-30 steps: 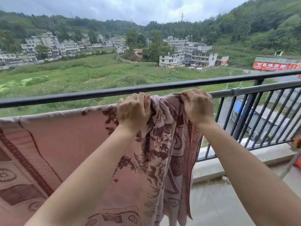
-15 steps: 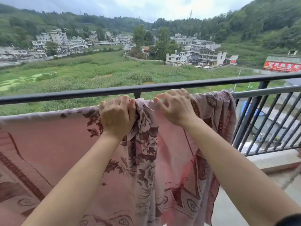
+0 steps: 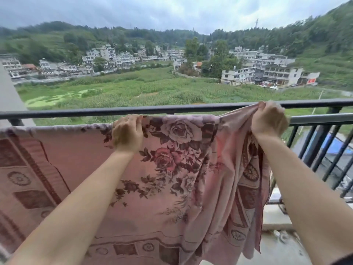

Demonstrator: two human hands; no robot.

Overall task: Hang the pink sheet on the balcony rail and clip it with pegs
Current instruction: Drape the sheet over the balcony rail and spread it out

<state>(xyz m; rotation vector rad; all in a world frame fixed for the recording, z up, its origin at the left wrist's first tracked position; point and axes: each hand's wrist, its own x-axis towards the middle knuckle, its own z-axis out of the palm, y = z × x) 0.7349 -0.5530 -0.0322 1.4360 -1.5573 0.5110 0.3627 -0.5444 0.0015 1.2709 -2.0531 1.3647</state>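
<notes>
The pink sheet [image 3: 80,150] with dark red roses and a patterned border hangs over the lower balcony rail [image 3: 321,119], stretching from the left edge to past the middle. My left hand [image 3: 127,131] grips its top edge where it folds over the rail. My right hand [image 3: 269,119] holds the bunched right end of the sheet, lifted slightly up toward the dark top rail [image 3: 172,110]. The right part of the sheet hangs in loose folds below that hand. No pegs are in view.
Dark vertical bars [image 3: 322,150] of the railing continue to the right, above a pale concrete kerb [image 3: 275,217] and the tiled balcony floor [image 3: 277,251]. A grey wall edge [image 3: 9,96] stands at far left. Fields, houses and hills lie beyond.
My right hand has pulled the sheet's bunched end far to the right, spreading the rose pattern flat along the rail. My left hand stayed gripping the top edge. The view shifted right.
</notes>
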